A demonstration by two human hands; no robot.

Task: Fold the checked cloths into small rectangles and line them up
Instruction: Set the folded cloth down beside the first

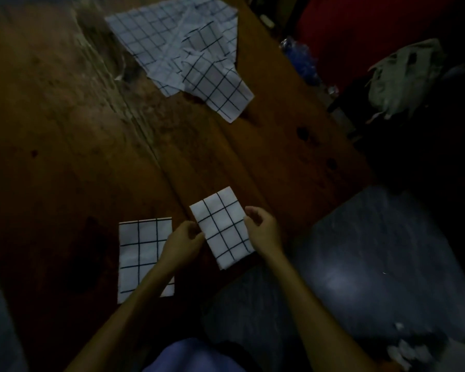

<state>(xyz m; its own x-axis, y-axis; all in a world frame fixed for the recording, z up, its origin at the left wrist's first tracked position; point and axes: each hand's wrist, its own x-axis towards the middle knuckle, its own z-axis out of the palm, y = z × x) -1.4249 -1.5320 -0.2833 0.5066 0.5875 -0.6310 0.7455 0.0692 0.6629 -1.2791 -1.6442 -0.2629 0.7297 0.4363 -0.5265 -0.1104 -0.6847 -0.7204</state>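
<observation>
White checked cloth folded into a small rectangle [222, 229]: you are pinching its sides with your left hand [186, 237] and right hand [262, 230], tilted beside another folded one [142, 253].

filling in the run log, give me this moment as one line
stage: placing second fold | left hand: pinches folded cloth | right hand: pinches same | finished rectangle: flat on table | unfolded cloths: far side
</observation>
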